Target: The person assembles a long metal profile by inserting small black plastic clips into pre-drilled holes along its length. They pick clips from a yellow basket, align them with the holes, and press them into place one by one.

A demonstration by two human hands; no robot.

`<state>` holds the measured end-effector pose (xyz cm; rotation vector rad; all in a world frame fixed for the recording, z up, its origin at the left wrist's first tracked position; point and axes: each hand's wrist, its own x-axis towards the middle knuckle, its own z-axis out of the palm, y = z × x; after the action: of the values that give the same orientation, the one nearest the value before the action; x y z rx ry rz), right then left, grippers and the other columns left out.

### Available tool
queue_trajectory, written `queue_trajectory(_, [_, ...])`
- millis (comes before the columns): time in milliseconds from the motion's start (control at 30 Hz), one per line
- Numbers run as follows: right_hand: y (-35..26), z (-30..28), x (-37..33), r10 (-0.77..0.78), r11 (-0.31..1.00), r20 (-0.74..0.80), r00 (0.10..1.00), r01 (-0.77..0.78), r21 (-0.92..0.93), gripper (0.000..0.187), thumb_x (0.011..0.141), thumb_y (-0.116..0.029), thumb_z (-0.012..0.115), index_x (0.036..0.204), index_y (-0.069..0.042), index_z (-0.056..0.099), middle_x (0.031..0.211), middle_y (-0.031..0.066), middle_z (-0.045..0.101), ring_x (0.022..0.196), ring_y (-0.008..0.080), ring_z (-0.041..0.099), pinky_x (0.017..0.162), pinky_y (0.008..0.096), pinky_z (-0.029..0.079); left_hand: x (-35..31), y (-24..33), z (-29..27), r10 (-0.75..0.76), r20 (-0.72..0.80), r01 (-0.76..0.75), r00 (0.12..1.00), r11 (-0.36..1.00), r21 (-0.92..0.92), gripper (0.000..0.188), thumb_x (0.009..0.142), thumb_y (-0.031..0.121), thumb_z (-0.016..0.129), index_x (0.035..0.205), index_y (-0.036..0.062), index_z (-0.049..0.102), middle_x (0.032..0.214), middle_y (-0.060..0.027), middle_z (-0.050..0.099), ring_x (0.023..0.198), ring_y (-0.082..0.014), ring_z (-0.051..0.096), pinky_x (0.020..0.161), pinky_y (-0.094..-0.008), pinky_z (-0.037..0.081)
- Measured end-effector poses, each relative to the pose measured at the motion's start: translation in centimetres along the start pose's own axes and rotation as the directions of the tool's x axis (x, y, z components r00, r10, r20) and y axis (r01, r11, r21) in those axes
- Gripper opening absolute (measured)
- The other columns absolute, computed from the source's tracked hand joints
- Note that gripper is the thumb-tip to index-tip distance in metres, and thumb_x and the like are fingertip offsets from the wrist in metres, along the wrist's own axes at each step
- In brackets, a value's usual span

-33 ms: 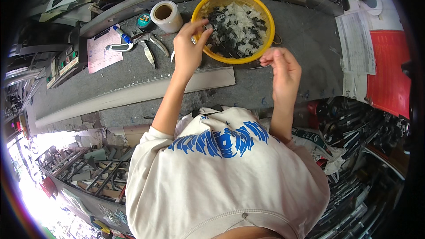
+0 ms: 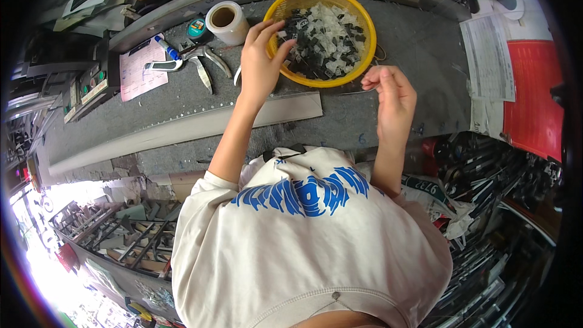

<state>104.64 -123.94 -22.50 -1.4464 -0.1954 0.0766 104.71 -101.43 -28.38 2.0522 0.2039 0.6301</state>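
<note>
A yellow mesh basket [image 2: 371, 48] holds a heap of small clear and black plastic pieces [image 2: 331, 33]. My left hand [image 2: 261, 64] reaches over the basket's left rim, its thumb and fingers apart beside the pieces. A small pale piece shows near its fingertips, but I cannot see it gripped. Just off the basket's lower right rim, my right hand [image 2: 393, 97] is raised with thumb and fingertips pinched together. Whatever is in that pinch is too small to make out.
Left of the basket stand a roll of clear film [image 2: 226, 22] and a round green-and-black tape [image 2: 197, 28]. Pliers [image 2: 203, 64], a blue marker [image 2: 167, 47] and a pink sheet [image 2: 136, 76] lie farther left. A long grey metal strip [image 2: 200, 126] lies along the near bench edge.
My right hand has shifted slightly right, away from the basket. My left hand has moved a little to the right, its thumb and fingers slightly wider apart. The basket stays put.
</note>
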Motion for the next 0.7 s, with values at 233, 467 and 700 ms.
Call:
queue_trajectory(233, [0.9, -2.2, -0.4, -0.011, 0.999, -0.110, 0.994, 0.015, 0.032, 0.023, 0.101, -0.010, 0.053, 0.084, 0.003, 0.063, 0.081, 0.0068, 0.063, 0.076, 0.0114, 0.057, 0.072, 0.0256, 0.046, -0.6, -0.2, 4.6, 0.224, 0.426, -0.314, 0.876, 0.937, 0.153, 0.007, 0.078, 0.015, 0.075, 0.083, 0.0103, 0.075, 0.089, -0.0084, 0.065, 0.086, -0.0293, 0.062, 0.078, -0.0388, 0.051])
queue_trajectory(467, [1.2, -2.3, -0.5, 0.016, 1.000, -0.067, 0.998, -0.018, -0.017, 0.023, 0.101, -0.012, 0.051, 0.087, 0.003, 0.063, 0.086, 0.0084, 0.062, 0.079, 0.0131, 0.057, 0.074, 0.0263, 0.046, -0.2, 0.0, 7.3, 0.271, 0.556, -0.526, 0.786, 0.765, 0.371, 0.013, 0.072, 0.023, 0.078, 0.080, 0.0132, 0.074, 0.088, -0.0044, 0.061, 0.093, -0.0248, 0.061, 0.082, -0.0355, 0.049])
queue_trajectory(700, [0.9, -1.8, -0.3, 0.029, 0.998, -0.063, 0.998, -0.032, -0.048, 0.024, 0.101, -0.013, 0.052, 0.087, 0.003, 0.063, 0.084, 0.0073, 0.062, 0.079, 0.0124, 0.057, 0.074, 0.0261, 0.046, 0.0, 1.2, 4.8, 0.116, 0.430, -0.191, 0.896, 0.972, 0.137, 0.016, 0.079, 0.021, 0.077, 0.083, 0.0048, 0.076, 0.085, -0.0071, 0.071, 0.080, -0.0194, 0.066, 0.072, -0.0322, 0.051])
